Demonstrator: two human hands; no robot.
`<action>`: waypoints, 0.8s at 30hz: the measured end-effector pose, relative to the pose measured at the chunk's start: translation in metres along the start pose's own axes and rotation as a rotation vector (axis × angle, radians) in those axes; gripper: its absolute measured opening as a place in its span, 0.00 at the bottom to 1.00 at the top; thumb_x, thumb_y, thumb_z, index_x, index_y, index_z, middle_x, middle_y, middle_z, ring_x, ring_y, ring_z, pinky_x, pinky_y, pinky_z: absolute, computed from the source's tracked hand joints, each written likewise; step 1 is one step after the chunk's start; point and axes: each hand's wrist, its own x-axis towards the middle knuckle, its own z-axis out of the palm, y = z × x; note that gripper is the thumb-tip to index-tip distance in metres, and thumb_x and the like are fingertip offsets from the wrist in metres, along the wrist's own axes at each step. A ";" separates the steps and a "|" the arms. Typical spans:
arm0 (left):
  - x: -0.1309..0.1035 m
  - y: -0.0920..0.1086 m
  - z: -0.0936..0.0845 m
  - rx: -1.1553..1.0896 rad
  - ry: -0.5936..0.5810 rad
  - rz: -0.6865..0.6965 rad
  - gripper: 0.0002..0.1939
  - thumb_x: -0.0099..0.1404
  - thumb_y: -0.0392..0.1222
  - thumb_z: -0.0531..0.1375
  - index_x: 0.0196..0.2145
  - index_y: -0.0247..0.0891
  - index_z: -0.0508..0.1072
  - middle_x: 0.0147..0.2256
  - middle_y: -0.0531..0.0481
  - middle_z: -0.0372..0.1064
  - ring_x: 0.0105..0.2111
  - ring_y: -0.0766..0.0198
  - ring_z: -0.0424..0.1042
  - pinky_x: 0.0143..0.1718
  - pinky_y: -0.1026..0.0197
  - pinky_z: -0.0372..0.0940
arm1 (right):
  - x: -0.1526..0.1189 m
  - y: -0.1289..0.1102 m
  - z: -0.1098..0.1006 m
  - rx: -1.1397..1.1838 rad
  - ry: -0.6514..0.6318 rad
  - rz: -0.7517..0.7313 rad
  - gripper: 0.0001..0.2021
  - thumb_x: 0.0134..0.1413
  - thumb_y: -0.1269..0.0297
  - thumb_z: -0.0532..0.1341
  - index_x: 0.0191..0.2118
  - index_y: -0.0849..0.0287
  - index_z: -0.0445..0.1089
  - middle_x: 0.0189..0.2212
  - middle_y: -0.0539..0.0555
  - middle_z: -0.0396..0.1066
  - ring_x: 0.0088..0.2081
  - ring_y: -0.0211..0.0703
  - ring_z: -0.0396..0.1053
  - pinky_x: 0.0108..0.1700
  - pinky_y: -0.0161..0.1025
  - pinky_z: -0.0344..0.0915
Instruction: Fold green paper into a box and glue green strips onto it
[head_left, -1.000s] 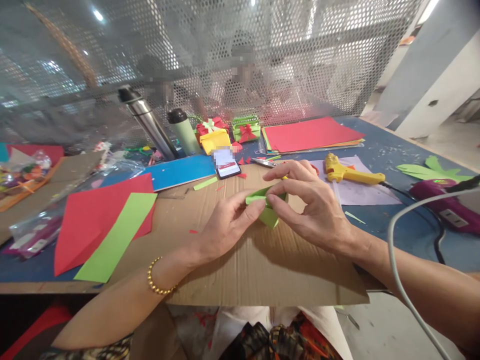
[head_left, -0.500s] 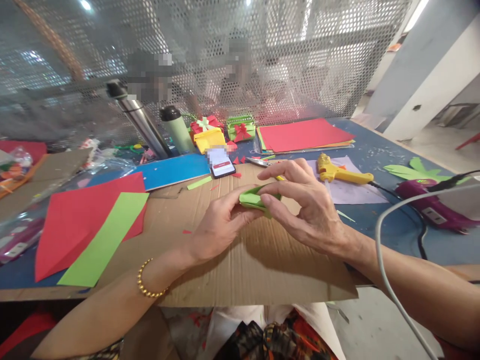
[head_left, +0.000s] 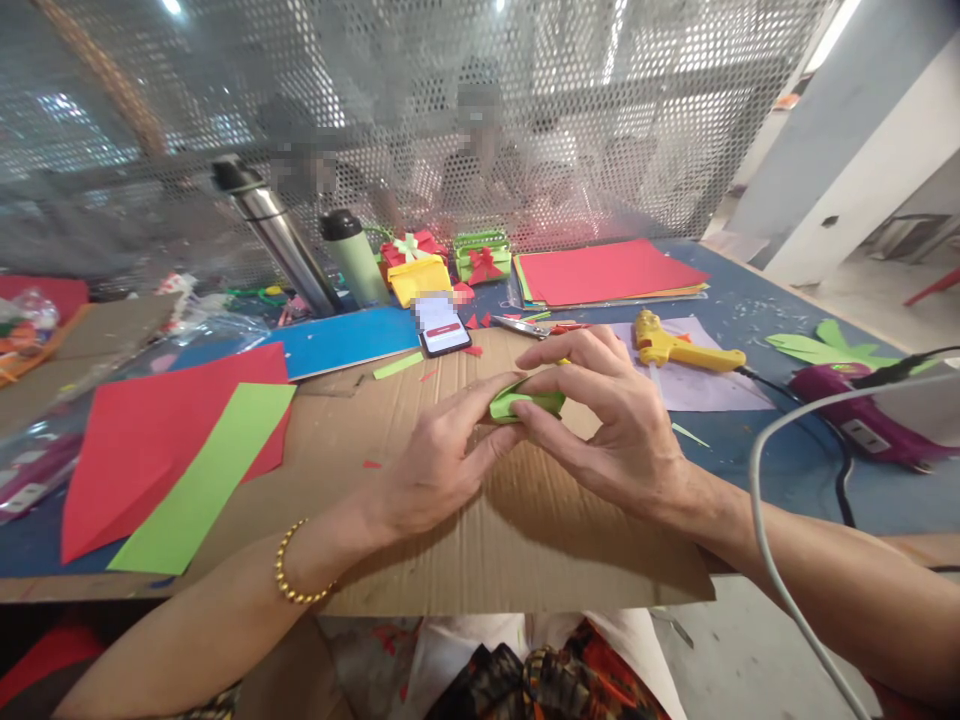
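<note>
A small folded piece of green paper [head_left: 529, 402] is held up between both hands, above the brown cardboard sheet [head_left: 420, 545]. My left hand [head_left: 442, 455] grips its left end, with the thumb below and the fingers behind. The thumb and index finger of my right hand [head_left: 615, 420] pinch its right part, while the other fingers arch over it. Some of the paper is hidden by the fingers. To the left, a long green paper strip [head_left: 206, 480] lies across a red paper sheet [head_left: 124, 450].
A yellow hot glue gun [head_left: 686, 350] rests on pale paper at the right, near a purple power strip [head_left: 862, 410]. A white cable [head_left: 761, 480] loops over my right forearm. Behind are scissors [head_left: 521, 326], a phone [head_left: 446, 335], a steel flask [head_left: 281, 235] and small paper bags [head_left: 480, 260].
The green paper has shifted slightly right and tilted between my fingers. My right thumb and index finger have closed a little toward each other on it.
</note>
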 end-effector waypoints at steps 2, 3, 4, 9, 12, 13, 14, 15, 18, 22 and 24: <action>0.001 0.003 -0.001 -0.020 -0.011 -0.035 0.19 0.76 0.45 0.59 0.61 0.36 0.72 0.57 0.40 0.76 0.55 0.56 0.78 0.56 0.57 0.73 | 0.000 0.000 -0.002 -0.016 -0.004 -0.006 0.05 0.64 0.68 0.63 0.35 0.55 0.75 0.41 0.55 0.77 0.43 0.47 0.72 0.47 0.50 0.67; 0.001 0.004 -0.001 -0.034 -0.017 -0.060 0.19 0.76 0.45 0.59 0.60 0.36 0.72 0.56 0.41 0.77 0.54 0.56 0.78 0.55 0.57 0.73 | 0.000 0.000 -0.002 -0.025 -0.003 -0.011 0.05 0.64 0.69 0.64 0.35 0.54 0.75 0.41 0.55 0.78 0.42 0.47 0.72 0.47 0.50 0.67; 0.001 0.005 -0.002 -0.048 -0.021 -0.088 0.18 0.75 0.46 0.60 0.59 0.36 0.73 0.55 0.41 0.78 0.52 0.56 0.79 0.53 0.58 0.74 | 0.000 -0.001 -0.003 -0.033 0.000 -0.015 0.05 0.63 0.69 0.64 0.35 0.54 0.75 0.41 0.55 0.78 0.42 0.47 0.72 0.46 0.50 0.67; 0.003 0.006 -0.002 -0.094 -0.011 -0.149 0.17 0.75 0.47 0.61 0.55 0.37 0.76 0.50 0.43 0.80 0.45 0.58 0.80 0.47 0.59 0.74 | 0.001 0.000 -0.004 -0.041 -0.010 -0.009 0.05 0.64 0.67 0.63 0.37 0.52 0.77 0.42 0.55 0.78 0.43 0.49 0.72 0.47 0.53 0.68; 0.003 0.004 -0.003 -0.079 -0.011 -0.140 0.17 0.75 0.47 0.60 0.56 0.37 0.75 0.51 0.43 0.79 0.48 0.57 0.79 0.50 0.58 0.74 | 0.001 0.000 -0.004 -0.023 -0.012 -0.019 0.05 0.64 0.67 0.64 0.41 0.51 0.78 0.42 0.56 0.78 0.43 0.50 0.73 0.48 0.54 0.67; 0.003 0.004 -0.003 -0.065 -0.008 -0.124 0.18 0.75 0.47 0.60 0.57 0.37 0.74 0.53 0.43 0.79 0.50 0.57 0.79 0.52 0.57 0.73 | 0.001 -0.001 -0.004 -0.007 -0.010 -0.026 0.05 0.64 0.67 0.65 0.42 0.51 0.78 0.42 0.56 0.78 0.43 0.50 0.73 0.48 0.54 0.67; 0.003 0.003 -0.003 -0.053 -0.008 -0.099 0.18 0.75 0.47 0.60 0.58 0.37 0.74 0.54 0.42 0.78 0.52 0.56 0.78 0.53 0.57 0.73 | 0.001 -0.001 -0.004 0.010 -0.009 -0.029 0.05 0.64 0.67 0.65 0.42 0.51 0.78 0.42 0.56 0.78 0.44 0.50 0.73 0.49 0.53 0.67; 0.003 0.003 -0.003 -0.039 -0.010 -0.072 0.18 0.76 0.47 0.59 0.58 0.37 0.73 0.55 0.42 0.78 0.53 0.56 0.78 0.55 0.56 0.73 | 0.001 -0.001 -0.004 0.023 -0.007 -0.029 0.04 0.64 0.68 0.65 0.42 0.52 0.78 0.42 0.56 0.78 0.44 0.50 0.73 0.49 0.53 0.67; 0.002 0.002 -0.003 0.010 -0.025 0.008 0.19 0.76 0.48 0.58 0.59 0.37 0.72 0.53 0.41 0.78 0.52 0.56 0.79 0.52 0.57 0.74 | 0.001 -0.002 -0.003 0.029 -0.011 -0.011 0.03 0.65 0.69 0.64 0.40 0.55 0.76 0.42 0.57 0.78 0.44 0.48 0.73 0.49 0.52 0.67; 0.002 0.002 -0.003 0.028 -0.039 0.061 0.17 0.77 0.45 0.58 0.58 0.36 0.72 0.51 0.41 0.79 0.50 0.58 0.79 0.51 0.58 0.74 | 0.001 -0.001 -0.005 0.021 -0.040 -0.012 0.04 0.64 0.70 0.64 0.37 0.54 0.74 0.42 0.56 0.78 0.43 0.47 0.74 0.48 0.51 0.67; 0.003 0.004 -0.003 -0.001 -0.029 0.037 0.16 0.76 0.44 0.59 0.57 0.36 0.73 0.52 0.41 0.79 0.51 0.57 0.79 0.53 0.57 0.74 | 0.002 -0.002 -0.006 0.026 -0.063 -0.004 0.04 0.64 0.69 0.64 0.36 0.53 0.73 0.43 0.55 0.78 0.43 0.48 0.74 0.49 0.51 0.67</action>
